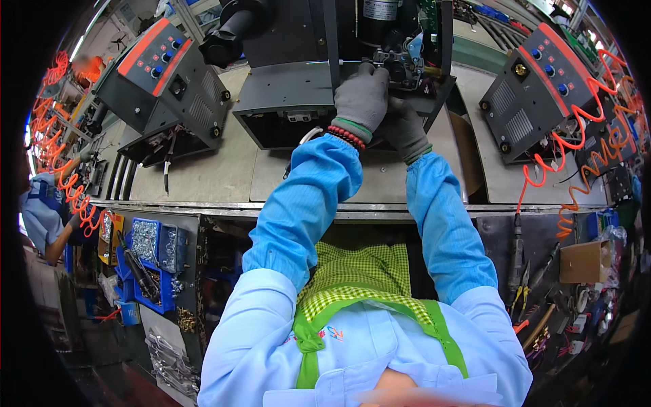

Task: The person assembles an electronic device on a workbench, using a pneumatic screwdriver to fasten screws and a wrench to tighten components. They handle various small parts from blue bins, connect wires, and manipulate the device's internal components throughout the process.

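At 1 open grey machine are 2 gloved hands, with 3 blue knobs left of it, 3 right.

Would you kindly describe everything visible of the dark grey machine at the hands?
The dark grey, metal-looking machine stands open on the workbench, its top out of frame. A black hub juts out at left; a black cylinder and a metallic mechanism sit at right. The box-like base is open on its near side. The gloved left hand reaches the mechanism; the right hand is close by, contact unclear.
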A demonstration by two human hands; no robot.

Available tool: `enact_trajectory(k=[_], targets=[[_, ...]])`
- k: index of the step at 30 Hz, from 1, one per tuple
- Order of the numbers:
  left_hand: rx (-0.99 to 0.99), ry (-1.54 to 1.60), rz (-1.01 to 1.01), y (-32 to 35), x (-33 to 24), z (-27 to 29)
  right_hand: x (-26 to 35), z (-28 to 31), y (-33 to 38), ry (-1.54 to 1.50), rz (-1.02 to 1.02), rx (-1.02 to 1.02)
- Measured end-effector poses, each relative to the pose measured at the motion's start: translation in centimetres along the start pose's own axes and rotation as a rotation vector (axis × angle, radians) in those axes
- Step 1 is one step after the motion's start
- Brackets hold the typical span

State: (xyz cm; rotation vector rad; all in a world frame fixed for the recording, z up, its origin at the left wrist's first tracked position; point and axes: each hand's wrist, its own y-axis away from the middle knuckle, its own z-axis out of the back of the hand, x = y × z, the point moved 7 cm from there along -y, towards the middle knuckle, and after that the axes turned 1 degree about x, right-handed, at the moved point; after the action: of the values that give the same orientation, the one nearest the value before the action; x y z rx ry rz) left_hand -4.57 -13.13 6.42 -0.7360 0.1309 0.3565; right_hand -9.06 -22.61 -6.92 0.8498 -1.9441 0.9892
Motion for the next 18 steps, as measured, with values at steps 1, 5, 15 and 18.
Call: enact_trajectory(k=[1,5,15,18], targets=[[0.019,-0.059,-0.005,-0.2,-0.1,-0.5,0.6,0.3,0.2,0.208,0.08,0.003],[0.08,-0.069,0.034,-0.3,0.3,-1.9,1.5,0.1,0.6,0.622,0.286,-0.02],[-0.153,0.292,-0.196,4.1,-0.6,1.3,1.1,0.9,0.5,0.585,0.181,-0.087],[-0.038,0.407,-0.263,9.3,-0.6,-0.5,-1.1,0.8,0.3,-0.184,-0.141,-0.075]])
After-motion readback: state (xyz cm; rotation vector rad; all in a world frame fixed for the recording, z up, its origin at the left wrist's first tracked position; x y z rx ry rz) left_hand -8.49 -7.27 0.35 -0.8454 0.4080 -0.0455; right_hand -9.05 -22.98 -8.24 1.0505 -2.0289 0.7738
